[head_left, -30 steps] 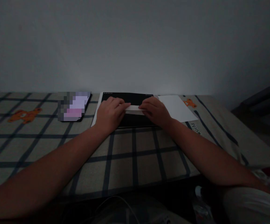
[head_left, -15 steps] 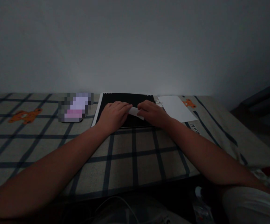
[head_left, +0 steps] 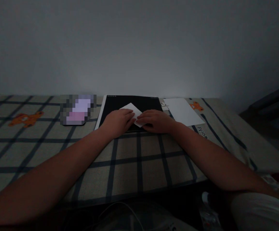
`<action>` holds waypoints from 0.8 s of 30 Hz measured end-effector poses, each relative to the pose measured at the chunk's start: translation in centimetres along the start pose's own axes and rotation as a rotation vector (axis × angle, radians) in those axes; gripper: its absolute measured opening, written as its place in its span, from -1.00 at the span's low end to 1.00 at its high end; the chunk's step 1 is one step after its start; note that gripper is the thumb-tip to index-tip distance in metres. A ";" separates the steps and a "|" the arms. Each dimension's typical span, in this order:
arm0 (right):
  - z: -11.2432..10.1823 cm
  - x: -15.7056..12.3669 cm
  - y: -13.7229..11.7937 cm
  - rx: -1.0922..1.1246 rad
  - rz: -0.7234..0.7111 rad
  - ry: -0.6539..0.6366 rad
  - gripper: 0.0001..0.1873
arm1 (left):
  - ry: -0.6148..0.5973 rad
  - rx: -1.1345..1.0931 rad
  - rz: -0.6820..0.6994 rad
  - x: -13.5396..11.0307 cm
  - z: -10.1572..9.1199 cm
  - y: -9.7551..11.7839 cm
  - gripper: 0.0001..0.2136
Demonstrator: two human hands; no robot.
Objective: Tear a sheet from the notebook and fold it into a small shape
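A small white piece of paper (head_left: 131,106) lies at a slant on a black board (head_left: 134,100), with one corner pointing to the wall. My left hand (head_left: 118,123) covers its left part, fingers bent and together on the paper. From the other side my right hand (head_left: 156,121) has its fingertips closed at the paper's right edge. The two hands' fingertips nearly meet over the middle of the paper. Much of the paper's near side is hidden under the fingers.
Right of the board lies a larger white sheet (head_left: 184,112), close to a small white object (head_left: 163,105). A phone (head_left: 78,110), blurred out, rests at the left on the checked cloth (head_left: 139,163). Below the table's edge is a clear bottle (head_left: 209,211).
The paper showed as a narrow strip between my hands and now shows as a wider, slanted square. My right hand has come down slightly, nearer the board's front edge.
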State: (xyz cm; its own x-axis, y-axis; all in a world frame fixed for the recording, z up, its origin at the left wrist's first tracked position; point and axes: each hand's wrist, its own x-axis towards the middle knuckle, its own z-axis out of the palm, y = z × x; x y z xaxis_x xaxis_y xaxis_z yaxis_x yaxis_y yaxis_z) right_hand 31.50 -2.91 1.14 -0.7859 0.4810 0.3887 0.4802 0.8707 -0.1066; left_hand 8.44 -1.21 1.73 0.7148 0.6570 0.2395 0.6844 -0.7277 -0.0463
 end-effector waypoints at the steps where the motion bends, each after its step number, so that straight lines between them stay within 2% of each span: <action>1: -0.1 0.0 -0.1 0.019 0.007 -0.007 -0.70 | -0.011 -0.003 0.012 0.0 0.1 0.0 -0.59; 18: -0.4 0.0 -0.6 0.115 0.089 -0.051 -0.71 | -0.062 -0.059 -0.001 -0.3 0.8 -0.3 -0.53; 24: 0.1 0.1 -0.2 0.115 0.079 0.018 -0.69 | -0.119 -0.085 0.053 -0.3 1.1 -0.6 -0.53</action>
State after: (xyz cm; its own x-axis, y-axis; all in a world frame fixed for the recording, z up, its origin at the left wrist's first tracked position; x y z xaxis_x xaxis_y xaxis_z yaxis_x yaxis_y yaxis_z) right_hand 31.30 -3.03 1.08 -0.7397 0.5476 0.3912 0.4916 0.8366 -0.2416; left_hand 7.93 -0.78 0.65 0.7651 0.6323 0.1222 0.6342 -0.7727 0.0275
